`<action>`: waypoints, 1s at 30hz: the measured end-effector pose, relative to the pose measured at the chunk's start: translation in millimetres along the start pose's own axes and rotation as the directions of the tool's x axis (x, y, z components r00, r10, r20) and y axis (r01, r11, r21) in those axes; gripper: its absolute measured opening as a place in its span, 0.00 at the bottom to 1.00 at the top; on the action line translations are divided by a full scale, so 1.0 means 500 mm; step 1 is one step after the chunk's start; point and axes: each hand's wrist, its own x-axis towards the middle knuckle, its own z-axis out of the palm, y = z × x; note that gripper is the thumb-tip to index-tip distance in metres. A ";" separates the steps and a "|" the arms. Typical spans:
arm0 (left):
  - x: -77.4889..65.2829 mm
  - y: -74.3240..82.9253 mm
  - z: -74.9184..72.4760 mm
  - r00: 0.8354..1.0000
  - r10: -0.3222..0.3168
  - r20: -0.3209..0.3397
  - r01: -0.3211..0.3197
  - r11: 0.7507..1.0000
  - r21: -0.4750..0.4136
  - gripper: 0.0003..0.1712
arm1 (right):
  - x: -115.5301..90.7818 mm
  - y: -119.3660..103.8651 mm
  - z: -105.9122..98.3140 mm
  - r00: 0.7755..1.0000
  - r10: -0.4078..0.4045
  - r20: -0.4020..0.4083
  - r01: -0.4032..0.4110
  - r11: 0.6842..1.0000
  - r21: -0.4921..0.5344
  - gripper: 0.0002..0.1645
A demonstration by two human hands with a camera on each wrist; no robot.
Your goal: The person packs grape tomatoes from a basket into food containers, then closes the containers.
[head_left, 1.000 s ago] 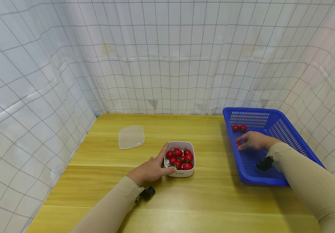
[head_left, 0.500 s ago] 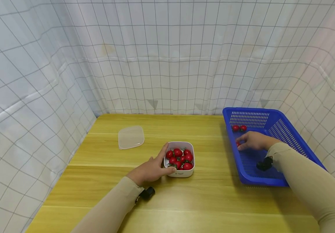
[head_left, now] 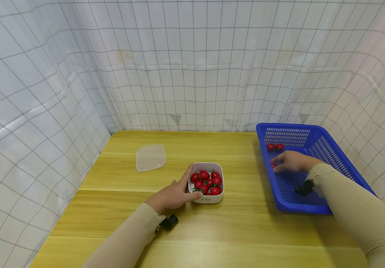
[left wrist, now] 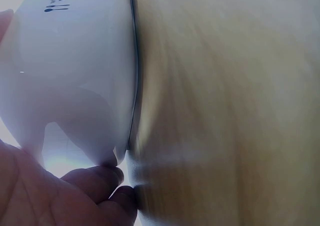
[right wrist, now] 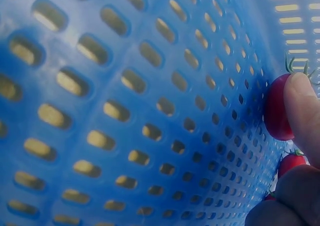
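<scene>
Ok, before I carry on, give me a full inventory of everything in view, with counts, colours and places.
white container: one, white, middle of the table
tomatoes in the container: about nine visible, red, some may be hidden
held tomato: one, red, by the basket's left wall
loose tomatoes: two, red, basket's far left corner
basket: one, blue, right side of the table
lid: one, translucent, on the table, far left of the container
table: one, yellowish wood, underneath
sheeting: white, dark grid, behind and both sides
wrist cameras: two, black, one per wrist
sleeves: two, beige, both arms
left grip: one, bare hand, holding the container
right grip: one, bare hand, inside the basket
</scene>
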 end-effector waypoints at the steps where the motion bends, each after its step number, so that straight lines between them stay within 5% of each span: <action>1: 0.000 0.000 0.000 1.000 0.001 -0.001 -0.001 1.000 0.002 0.63 | 0.000 0.000 0.000 1.000 0.000 0.000 0.000 1.000 0.000 0.31; 15: -0.002 0.002 -0.001 1.000 0.022 0.005 -0.022 1.000 -0.010 0.64 | -0.002 -0.004 -0.001 1.000 0.001 0.014 -0.001 1.000 0.020 0.32; 30: -0.004 0.000 0.002 1.000 -0.025 0.001 0.025 1.000 0.000 0.63 | -0.006 -0.013 -0.005 1.000 -0.005 0.020 0.005 1.000 0.003 0.31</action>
